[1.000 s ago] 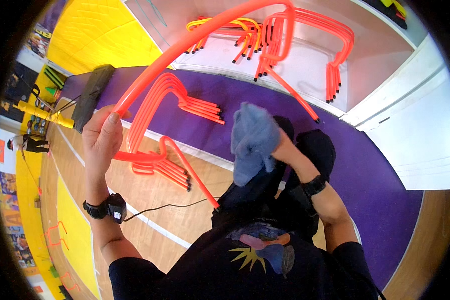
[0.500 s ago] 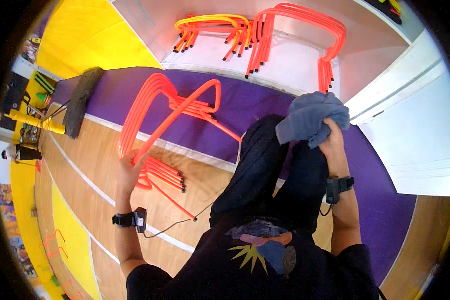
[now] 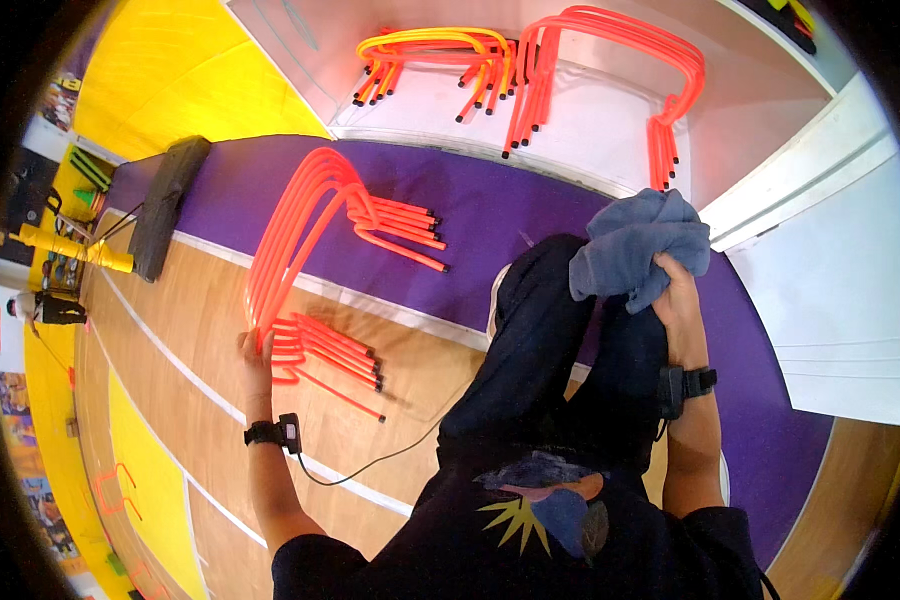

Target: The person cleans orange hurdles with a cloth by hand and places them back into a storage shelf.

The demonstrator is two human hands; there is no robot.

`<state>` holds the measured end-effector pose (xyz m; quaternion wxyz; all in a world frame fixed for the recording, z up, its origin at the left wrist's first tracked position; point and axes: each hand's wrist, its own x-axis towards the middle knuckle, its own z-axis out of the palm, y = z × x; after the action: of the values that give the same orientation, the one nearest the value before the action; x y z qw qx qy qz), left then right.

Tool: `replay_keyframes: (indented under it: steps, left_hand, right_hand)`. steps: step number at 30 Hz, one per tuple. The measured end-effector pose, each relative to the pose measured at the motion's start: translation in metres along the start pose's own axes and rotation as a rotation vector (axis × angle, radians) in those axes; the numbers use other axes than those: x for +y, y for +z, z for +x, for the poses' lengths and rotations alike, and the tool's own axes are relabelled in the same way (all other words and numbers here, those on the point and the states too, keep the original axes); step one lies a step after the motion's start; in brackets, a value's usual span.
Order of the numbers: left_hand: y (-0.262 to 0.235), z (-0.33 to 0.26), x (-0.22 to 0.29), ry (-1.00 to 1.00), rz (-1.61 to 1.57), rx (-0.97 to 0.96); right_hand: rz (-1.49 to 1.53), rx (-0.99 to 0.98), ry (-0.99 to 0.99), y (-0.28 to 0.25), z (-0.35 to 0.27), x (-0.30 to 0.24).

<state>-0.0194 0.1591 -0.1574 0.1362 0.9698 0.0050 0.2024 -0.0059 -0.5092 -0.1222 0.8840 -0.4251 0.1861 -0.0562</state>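
Several orange-red training hurdles stand nested in a stack to my left, their black-capped feet pointing right across wood and purple floor. My left hand is closed around the near corner of this stack, on the bent tube of the outermost hurdle. A crumpled blue-grey cloth is bunched in my right hand, held above my knees. Its thumb shows on the cloth while the other fingers are mostly hidden.
A white open cabinet ahead holds more red hurdles and some yellow ones. Its white door is on the right. A dark padded block lies at left. Far left, another person stands.
The outermost hurdle, which was slanting across the stack, now lies in line with the others. My left hand stays on it. The cloth remains in my right hand.
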Motion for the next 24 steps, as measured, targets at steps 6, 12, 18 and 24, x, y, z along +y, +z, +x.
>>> replay_keyframes:
  steps: [6, 12, 18, 24]
  left_hand:
    - [0.018, -0.002, -0.015, -0.011, 0.218, -0.097]
    - [0.040, 0.010, 0.013, 0.105, 0.356, -0.016]
    - [0.062, 0.059, 0.032, 0.181, 0.360, -0.067]
    - [0.071, 0.084, 0.029, 0.179, 0.371, -0.031]
  right_hand:
    - [0.007, -0.035, -0.029, 0.001, -0.005, 0.003]
    - [0.010, -0.084, -0.026, 0.008, -0.004, -0.003]
    - [-0.027, -0.072, 0.020, 0.019, -0.006, -0.002]
    - [0.027, -0.077, 0.051, 0.014, -0.009, -0.006]
